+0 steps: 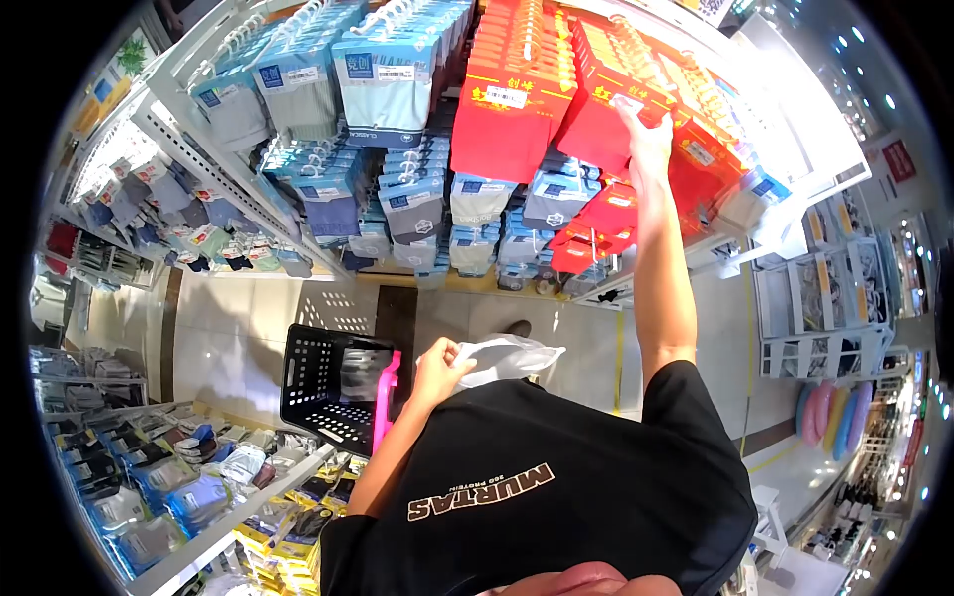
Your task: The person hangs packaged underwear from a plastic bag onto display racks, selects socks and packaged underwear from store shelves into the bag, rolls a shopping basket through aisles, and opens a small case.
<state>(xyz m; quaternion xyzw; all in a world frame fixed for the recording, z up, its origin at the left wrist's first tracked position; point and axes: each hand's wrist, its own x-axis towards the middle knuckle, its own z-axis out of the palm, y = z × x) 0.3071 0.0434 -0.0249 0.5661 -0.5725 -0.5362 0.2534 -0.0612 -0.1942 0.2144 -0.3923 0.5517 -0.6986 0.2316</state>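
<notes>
My left grip [437, 370] is pinching a white bag [509, 360] low, probably freeing the right grip [651, 141]. That's touching red packets [596, 129] hanging toward the rack's [815, 119] right edge; its closure I can't tell.

Bright, lights [858, 34] upper R; fisheye warp, blk corners.
</notes>
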